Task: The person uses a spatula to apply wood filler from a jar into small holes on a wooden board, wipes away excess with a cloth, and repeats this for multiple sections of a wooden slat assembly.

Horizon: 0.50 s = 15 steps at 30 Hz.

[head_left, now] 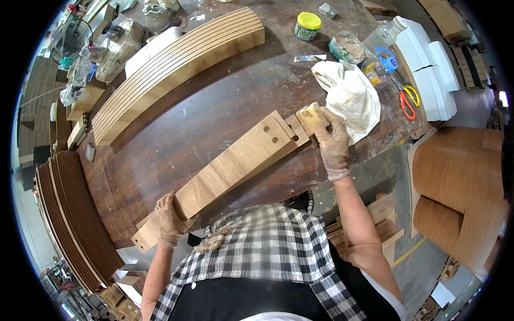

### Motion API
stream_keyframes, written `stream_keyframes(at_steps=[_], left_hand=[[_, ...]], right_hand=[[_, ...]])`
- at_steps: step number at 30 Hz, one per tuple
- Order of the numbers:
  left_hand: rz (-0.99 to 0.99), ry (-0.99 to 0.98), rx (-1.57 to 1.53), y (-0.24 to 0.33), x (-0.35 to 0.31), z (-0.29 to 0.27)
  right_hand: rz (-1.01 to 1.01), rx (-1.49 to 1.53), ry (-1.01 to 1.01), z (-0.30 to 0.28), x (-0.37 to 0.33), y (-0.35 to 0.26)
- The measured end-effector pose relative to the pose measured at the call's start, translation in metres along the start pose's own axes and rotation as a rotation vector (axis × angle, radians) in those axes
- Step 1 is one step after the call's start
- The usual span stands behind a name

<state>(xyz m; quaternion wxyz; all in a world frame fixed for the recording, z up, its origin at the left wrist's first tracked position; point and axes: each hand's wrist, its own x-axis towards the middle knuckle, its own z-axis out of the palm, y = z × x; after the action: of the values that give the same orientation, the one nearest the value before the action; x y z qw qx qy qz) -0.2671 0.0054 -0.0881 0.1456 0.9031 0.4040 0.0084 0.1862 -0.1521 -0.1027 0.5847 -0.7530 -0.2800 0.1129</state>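
Two light-brown wooden boards lie stacked slantwise across the brown table in front of me. The upper board (225, 167) has two round holes near its right end, and the end of the lower board (301, 135) sticks out past it, also with holes. My left hand (174, 219), in a thin glove, is closed around the boards near their left end. A pale yellow sponge-like block (309, 116) is gripped in my gloved right hand (332, 140), right at the far right end of the lower board. The fingers partly cover the block.
A stack of curved wooden strips (182, 67) spans the far left. A white cloth (350, 99) lies beside my right hand, with scissors (408, 101), a plastic jug (379, 68) and a yellow-lidded tub (308, 27) beyond. Brown curved panels (77, 214) stand at the left edge.
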Motion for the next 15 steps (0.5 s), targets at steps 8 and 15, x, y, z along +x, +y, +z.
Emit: stream_keyframes(at_steps=[8,15], left_hand=[[0.010,0.022,0.020,-0.002,0.000,0.002],[-0.007,-0.003,-0.012,-0.003,-0.002,0.004]], right_hand=[[-0.014,-0.239,-0.112,-0.023,-0.037,0.007],[-0.059,0.093,0.103,-0.032,-0.003,0.003]])
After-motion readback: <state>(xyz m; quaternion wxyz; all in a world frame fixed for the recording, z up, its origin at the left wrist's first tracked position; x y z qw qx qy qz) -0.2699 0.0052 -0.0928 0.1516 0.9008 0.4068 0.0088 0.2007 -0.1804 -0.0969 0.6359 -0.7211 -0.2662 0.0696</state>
